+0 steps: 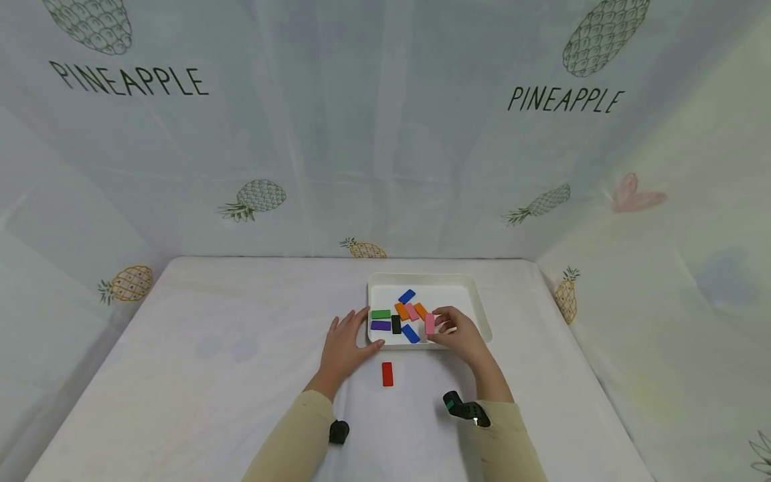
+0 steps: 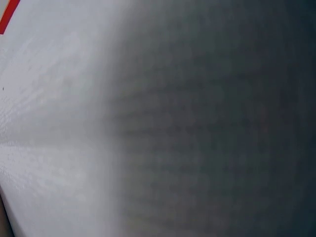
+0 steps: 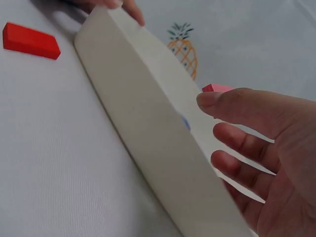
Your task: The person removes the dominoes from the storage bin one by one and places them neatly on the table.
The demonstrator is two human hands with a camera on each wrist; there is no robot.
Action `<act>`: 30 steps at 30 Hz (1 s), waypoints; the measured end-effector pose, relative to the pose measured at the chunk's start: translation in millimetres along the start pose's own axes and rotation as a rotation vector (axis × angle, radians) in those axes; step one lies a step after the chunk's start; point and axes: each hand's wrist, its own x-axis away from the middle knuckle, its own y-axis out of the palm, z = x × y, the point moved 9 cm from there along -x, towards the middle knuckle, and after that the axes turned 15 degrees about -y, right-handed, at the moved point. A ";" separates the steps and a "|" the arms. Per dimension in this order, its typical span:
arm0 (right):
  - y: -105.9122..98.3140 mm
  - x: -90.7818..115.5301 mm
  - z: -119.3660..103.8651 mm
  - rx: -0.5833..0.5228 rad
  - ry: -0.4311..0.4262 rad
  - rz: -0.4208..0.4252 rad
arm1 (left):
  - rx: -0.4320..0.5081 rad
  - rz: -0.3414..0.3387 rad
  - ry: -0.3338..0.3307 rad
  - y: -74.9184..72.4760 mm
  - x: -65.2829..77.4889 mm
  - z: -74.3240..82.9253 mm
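Pineapple-printed cloth (image 1: 385, 147) is hanging behind a white-draped desk (image 1: 211, 388). A pink block (image 1: 430, 324) is being pinched between the thumb and fingers of the right hand (image 1: 462, 336), at the white tray (image 1: 452, 289); whether its base is being supported cannot be told. By the left hand (image 1: 343, 343), fingers spread, the tray's left end is being touched. Coloured blocks (image 1: 401, 311) are being contained between both sets of fingers; a red block (image 1: 387, 374) is lying just nearside of the left thumb.

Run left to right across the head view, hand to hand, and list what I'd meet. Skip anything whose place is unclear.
Left hand → red block → black block → nearer blue block → held pink block → right hand.
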 end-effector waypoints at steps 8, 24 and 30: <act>1.9 23.7 -23.3 -0.001 -0.072 0.008 | 0.004 0.001 0.008 -2.3 0.9 2.4; 38.4 51.8 -13.4 -0.190 -0.055 -0.058 | -0.012 0.000 -0.003 1.0 -2.0 -0.9; 51.5 59.1 -7.9 -0.202 -0.051 -0.101 | -0.013 0.008 -0.002 1.5 -2.6 -1.1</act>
